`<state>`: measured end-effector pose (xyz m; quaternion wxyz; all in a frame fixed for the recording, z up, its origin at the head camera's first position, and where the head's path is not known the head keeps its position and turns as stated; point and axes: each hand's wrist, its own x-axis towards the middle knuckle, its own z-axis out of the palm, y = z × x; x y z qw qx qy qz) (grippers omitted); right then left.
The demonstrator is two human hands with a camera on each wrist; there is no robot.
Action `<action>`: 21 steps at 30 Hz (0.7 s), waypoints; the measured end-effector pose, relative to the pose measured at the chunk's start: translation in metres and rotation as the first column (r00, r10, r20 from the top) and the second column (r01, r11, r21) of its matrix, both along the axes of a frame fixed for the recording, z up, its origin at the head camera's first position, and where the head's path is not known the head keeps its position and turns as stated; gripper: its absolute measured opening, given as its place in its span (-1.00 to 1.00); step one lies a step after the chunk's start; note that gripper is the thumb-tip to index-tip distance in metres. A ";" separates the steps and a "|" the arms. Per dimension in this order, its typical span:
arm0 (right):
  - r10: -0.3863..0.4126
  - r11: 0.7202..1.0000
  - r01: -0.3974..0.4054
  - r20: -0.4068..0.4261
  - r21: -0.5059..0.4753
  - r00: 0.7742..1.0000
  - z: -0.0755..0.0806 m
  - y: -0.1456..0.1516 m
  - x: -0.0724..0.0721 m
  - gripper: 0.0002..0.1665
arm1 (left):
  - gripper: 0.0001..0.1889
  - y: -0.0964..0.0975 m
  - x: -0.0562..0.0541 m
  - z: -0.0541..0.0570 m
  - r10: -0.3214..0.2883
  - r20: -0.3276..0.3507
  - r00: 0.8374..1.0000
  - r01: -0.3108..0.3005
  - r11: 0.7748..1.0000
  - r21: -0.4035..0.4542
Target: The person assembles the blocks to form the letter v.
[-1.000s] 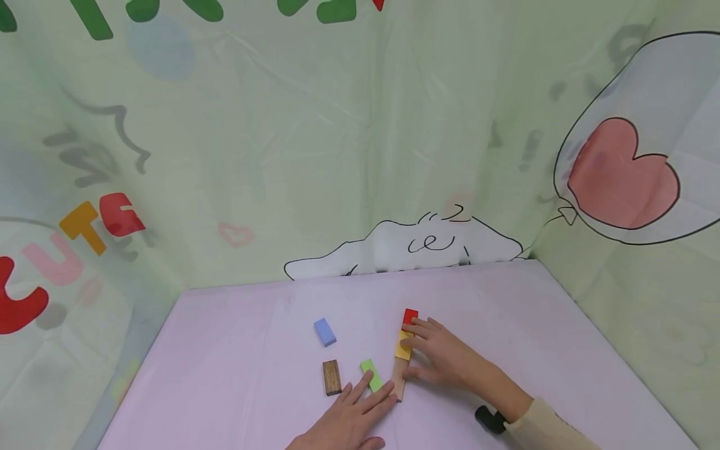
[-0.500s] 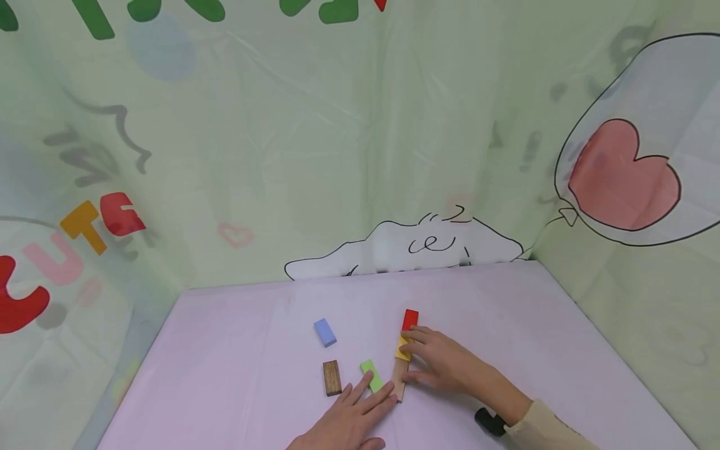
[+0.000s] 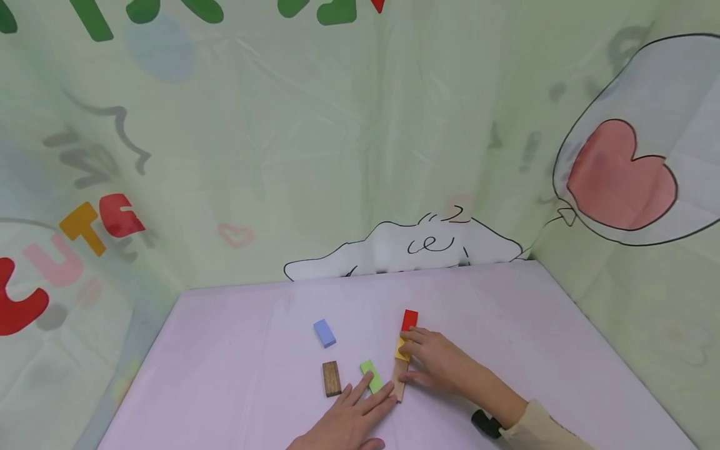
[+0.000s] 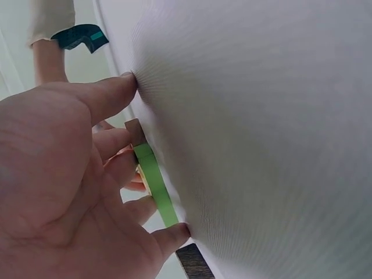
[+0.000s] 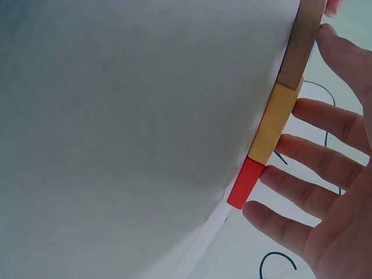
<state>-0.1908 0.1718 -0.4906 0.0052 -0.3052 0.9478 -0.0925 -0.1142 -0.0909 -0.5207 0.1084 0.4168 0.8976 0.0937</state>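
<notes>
A red block (image 3: 409, 319), a yellow block (image 3: 401, 352) and a plain wooden block (image 3: 400, 367) lie end to end in a row on the table. My right hand (image 3: 441, 364) rests on this row with extended fingers; in the right wrist view its fingertips (image 5: 304, 108) touch or nearly touch the blocks' edges. Left of the row lies a tilted green block (image 3: 369, 370), partly under my left hand (image 3: 353, 417). That hand is spread flat, its fingers over the green block and by the wooden block's near end. In the left wrist view, the green block (image 4: 157, 183) shows beyond the fingers.
A dark brown block (image 3: 332, 379) lies just left of the left fingertips. Farther back is a blue block (image 3: 324, 333). A pale purple cloth covers the table (image 3: 225, 369). A printed curtain (image 3: 253, 156) hangs behind and at both sides.
My right fingertips have slid slightly nearer along the row, from the red block towards the yellow one, so more red shows. The left hand and the other blocks stay put.
</notes>
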 end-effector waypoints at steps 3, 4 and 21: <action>-0.015 1.000 0.015 0.023 -0.001 1.000 0.001 -0.001 0.000 -0.41 | -0.26 0.000 0.001 0.001 0.000 0.003 1.000 0.000 1.000 0.005; -0.017 1.000 0.017 0.024 0.000 1.000 0.001 -0.002 0.000 -0.41 | -0.26 0.000 0.001 0.002 0.000 0.006 1.000 0.000 1.000 0.002; -0.055 0.998 0.057 0.055 -0.031 0.997 0.002 -0.005 0.002 -0.41 | -0.24 0.003 0.001 0.007 0.028 0.068 0.997 -0.024 0.998 -0.054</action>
